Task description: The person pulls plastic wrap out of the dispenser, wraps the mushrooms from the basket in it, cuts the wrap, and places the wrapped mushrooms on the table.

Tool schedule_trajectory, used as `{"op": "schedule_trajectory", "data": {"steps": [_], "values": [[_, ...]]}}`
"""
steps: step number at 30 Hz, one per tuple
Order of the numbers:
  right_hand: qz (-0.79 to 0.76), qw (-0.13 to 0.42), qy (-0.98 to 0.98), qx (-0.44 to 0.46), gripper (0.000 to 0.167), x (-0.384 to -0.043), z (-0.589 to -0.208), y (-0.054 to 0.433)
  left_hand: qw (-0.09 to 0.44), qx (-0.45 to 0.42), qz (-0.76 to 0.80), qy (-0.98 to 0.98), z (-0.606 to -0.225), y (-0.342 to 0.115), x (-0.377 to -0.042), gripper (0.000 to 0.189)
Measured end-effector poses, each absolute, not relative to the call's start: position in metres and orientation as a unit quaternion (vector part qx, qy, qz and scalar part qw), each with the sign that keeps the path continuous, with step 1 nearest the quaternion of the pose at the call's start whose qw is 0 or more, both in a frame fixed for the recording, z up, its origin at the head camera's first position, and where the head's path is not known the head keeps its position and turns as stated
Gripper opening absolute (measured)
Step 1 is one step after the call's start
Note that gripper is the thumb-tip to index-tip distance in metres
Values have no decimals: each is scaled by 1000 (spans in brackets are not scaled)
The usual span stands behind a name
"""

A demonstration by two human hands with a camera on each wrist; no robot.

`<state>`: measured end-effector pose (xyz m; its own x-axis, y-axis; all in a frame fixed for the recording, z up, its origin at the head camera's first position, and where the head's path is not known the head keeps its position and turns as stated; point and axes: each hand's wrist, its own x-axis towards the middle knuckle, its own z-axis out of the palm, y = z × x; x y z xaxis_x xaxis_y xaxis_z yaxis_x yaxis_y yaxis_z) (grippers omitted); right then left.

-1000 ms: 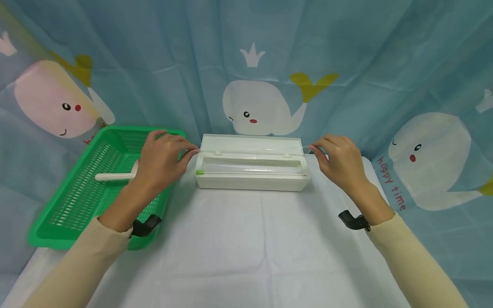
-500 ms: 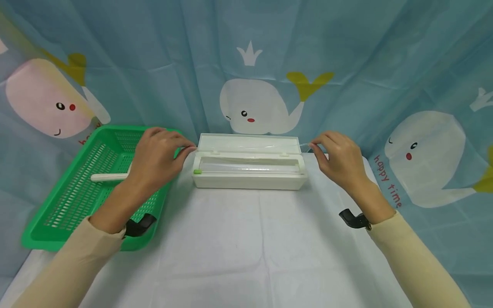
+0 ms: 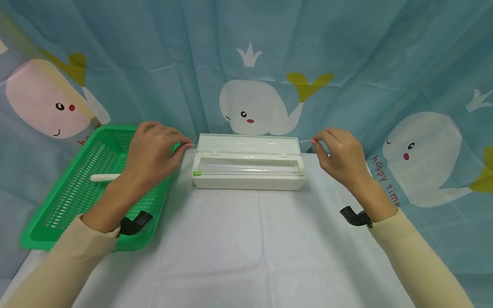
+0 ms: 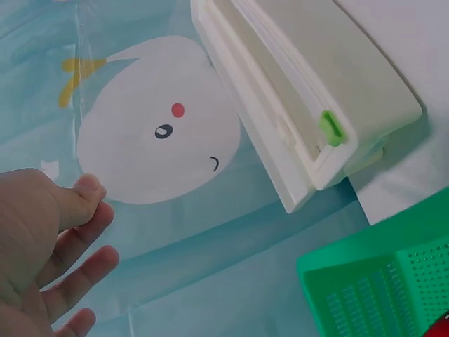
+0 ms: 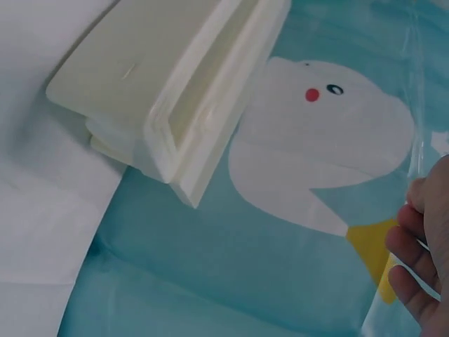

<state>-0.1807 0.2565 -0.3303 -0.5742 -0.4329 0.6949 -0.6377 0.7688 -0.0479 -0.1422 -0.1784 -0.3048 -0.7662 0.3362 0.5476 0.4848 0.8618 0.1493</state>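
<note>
A white cling film dispenser (image 3: 248, 184) sits at the back of the table, its lid (image 3: 249, 144) tipped open toward the curtain. Inside lies a clear roll (image 3: 248, 168), and a green slider (image 3: 197, 173) sits at the front left corner. My left hand (image 3: 152, 149), left of the lid, pinches an edge of the film between thumb and index finger. On the other side my right hand (image 3: 340, 158) pinches the opposite corner of the clear film (image 5: 419, 133). Stretched between both hands, the film passes above the lid and is hard to see.
A green basket (image 3: 36, 239) stands on the left, partly under my left forearm, with a white handle (image 3: 104, 177) in it. White cloth covers the table (image 3: 231, 239). A blue whale-print curtain (image 3: 154, 94) hangs right behind the dispenser.
Both hands have risen a little and moved slightly apart, the left one shifting left, with the film lifted between them. The dispenser stays in place.
</note>
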Motion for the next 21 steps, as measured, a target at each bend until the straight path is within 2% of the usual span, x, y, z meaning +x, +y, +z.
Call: {"op": "schedule_trajectory", "data": {"steps": [21], "values": [[179, 350, -872, 292, 9, -182, -309, 252, 268, -224, -132, -928, -279, -179, -143, 10]]}}
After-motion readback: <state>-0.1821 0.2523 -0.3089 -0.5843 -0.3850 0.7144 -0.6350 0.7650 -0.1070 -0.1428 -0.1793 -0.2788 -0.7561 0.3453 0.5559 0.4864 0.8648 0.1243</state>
